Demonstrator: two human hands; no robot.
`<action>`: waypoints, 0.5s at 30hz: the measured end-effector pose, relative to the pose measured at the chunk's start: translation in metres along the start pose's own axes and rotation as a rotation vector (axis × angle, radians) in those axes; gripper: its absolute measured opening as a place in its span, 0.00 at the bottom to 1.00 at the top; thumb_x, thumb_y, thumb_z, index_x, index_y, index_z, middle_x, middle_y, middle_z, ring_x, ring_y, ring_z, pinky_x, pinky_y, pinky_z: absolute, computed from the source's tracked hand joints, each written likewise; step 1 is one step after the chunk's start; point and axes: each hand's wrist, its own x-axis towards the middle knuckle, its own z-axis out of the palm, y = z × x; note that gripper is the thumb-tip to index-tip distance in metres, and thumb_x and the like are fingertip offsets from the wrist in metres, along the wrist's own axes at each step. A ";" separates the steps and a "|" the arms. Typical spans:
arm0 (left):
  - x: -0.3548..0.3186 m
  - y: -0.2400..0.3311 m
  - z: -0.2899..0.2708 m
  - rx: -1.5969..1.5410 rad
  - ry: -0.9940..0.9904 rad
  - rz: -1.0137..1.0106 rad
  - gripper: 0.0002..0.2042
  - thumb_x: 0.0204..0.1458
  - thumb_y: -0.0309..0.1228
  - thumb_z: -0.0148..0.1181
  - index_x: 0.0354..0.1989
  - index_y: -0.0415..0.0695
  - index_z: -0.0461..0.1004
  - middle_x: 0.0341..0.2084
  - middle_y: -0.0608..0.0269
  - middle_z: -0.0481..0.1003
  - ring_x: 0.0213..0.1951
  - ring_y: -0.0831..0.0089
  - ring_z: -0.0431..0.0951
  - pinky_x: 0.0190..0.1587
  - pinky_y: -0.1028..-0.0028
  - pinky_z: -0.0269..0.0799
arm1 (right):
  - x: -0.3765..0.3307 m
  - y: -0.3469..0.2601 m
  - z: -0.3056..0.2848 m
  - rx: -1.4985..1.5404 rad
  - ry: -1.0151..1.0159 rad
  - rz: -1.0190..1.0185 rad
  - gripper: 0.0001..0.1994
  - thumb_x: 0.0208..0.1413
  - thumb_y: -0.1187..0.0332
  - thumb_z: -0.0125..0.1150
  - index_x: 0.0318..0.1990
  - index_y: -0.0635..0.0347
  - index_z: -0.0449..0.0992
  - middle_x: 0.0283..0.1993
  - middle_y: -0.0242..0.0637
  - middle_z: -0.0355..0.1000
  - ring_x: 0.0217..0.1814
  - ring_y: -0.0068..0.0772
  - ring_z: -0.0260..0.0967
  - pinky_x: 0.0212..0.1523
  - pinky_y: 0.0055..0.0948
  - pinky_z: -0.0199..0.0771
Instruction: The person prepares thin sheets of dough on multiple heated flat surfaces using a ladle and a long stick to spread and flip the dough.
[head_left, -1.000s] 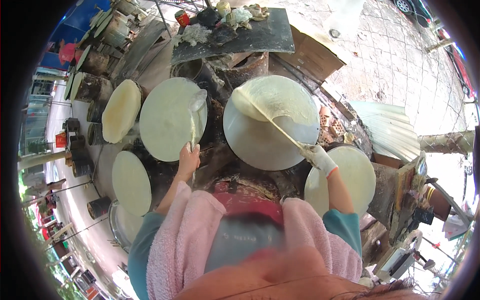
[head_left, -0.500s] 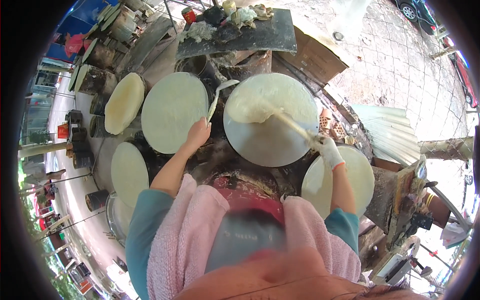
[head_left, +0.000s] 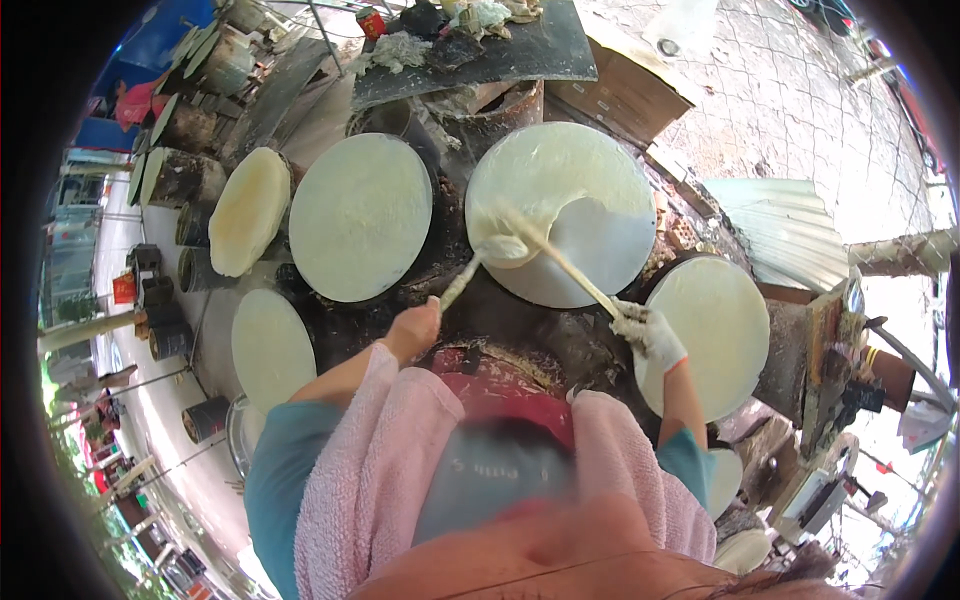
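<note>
Head view: the bare left hand point(head_left: 415, 330) is wrapped tight around a ladle point(head_left: 502, 248), and the gloved right hand point(head_left: 652, 338) is wrapped around a long stick point(head_left: 575, 272). The ladle points to between 1 and 2 o'clock. The stick points to between 10 and 11, and its far end is blurry. Both reach over the big round plate point(head_left: 595, 255), at about 11 o'clock from the right hand, which is nearer, and between 1 and 2 from the left. I cannot tell if the ladle touches it. Wet, pale batter point(head_left: 520, 180) covers much of the plate, with a bare gray part near 4 o'clock. Another pale round point(head_left: 362, 215) sits at about 11 from the left hand, and one more point(head_left: 712, 335) just beside the right hand, near 3. Farther off at 12 are a dark desk point(head_left: 530, 60) and a cardboard box point(head_left: 610, 95).
</note>
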 end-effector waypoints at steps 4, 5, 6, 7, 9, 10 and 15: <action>0.017 -0.007 -0.035 -0.372 -0.012 0.227 0.08 0.51 0.29 0.52 0.35 0.38 0.66 0.19 0.41 0.70 0.27 0.42 0.72 0.27 0.56 0.67 | 0.014 0.053 0.099 0.771 -0.081 -0.002 0.12 0.52 0.68 0.62 0.43 0.55 0.70 0.21 0.23 0.65 0.15 0.14 0.57 0.14 0.15 0.55; 0.020 -0.008 -0.055 -0.438 -0.010 0.264 0.08 0.51 0.29 0.54 0.34 0.38 0.66 0.19 0.40 0.70 0.28 0.41 0.72 0.27 0.58 0.67 | 0.028 0.048 0.126 0.795 -0.091 0.035 0.09 0.52 0.66 0.63 0.38 0.53 0.70 0.18 0.22 0.62 0.13 0.14 0.54 0.12 0.16 0.53; 0.020 -0.008 -0.069 -0.521 0.055 0.221 0.08 0.52 0.29 0.54 0.34 0.38 0.66 0.21 0.40 0.70 0.29 0.42 0.71 0.28 0.59 0.66 | 0.041 0.037 0.156 0.782 -0.028 -0.029 0.08 0.52 0.65 0.63 0.35 0.52 0.69 0.17 0.23 0.61 0.12 0.16 0.54 0.11 0.17 0.53; 0.022 -0.020 -0.069 -0.552 0.193 0.234 0.07 0.53 0.30 0.53 0.33 0.38 0.66 0.21 0.41 0.70 0.26 0.45 0.72 0.27 0.61 0.67 | 0.058 0.022 0.187 0.760 0.032 -0.090 0.09 0.52 0.63 0.63 0.33 0.52 0.68 0.16 0.23 0.60 0.11 0.17 0.53 0.11 0.18 0.53; 0.025 -0.030 -0.085 -0.620 0.379 0.153 0.08 0.54 0.30 0.53 0.33 0.37 0.67 0.18 0.47 0.69 0.20 0.57 0.71 0.25 0.66 0.66 | 0.098 -0.010 0.244 0.733 0.157 -0.094 0.09 0.56 0.57 0.57 0.36 0.50 0.71 0.17 0.21 0.60 0.11 0.17 0.52 0.10 0.20 0.52; 0.028 -0.036 -0.094 -0.630 0.364 0.175 0.08 0.54 0.30 0.53 0.33 0.37 0.67 0.18 0.47 0.69 0.20 0.57 0.71 0.25 0.66 0.66 | 0.117 -0.020 0.265 0.738 0.194 -0.114 0.09 0.56 0.57 0.57 0.35 0.50 0.71 0.17 0.22 0.60 0.11 0.18 0.52 0.11 0.21 0.53; 0.018 -0.088 -0.100 -0.741 0.368 0.032 0.08 0.54 0.30 0.53 0.33 0.37 0.69 0.15 0.60 0.65 0.18 0.72 0.63 0.23 0.71 0.63 | 0.191 0.017 0.305 0.452 0.600 -0.220 0.14 0.58 0.55 0.53 0.40 0.56 0.76 0.27 0.29 0.70 0.27 0.18 0.63 0.28 0.20 0.62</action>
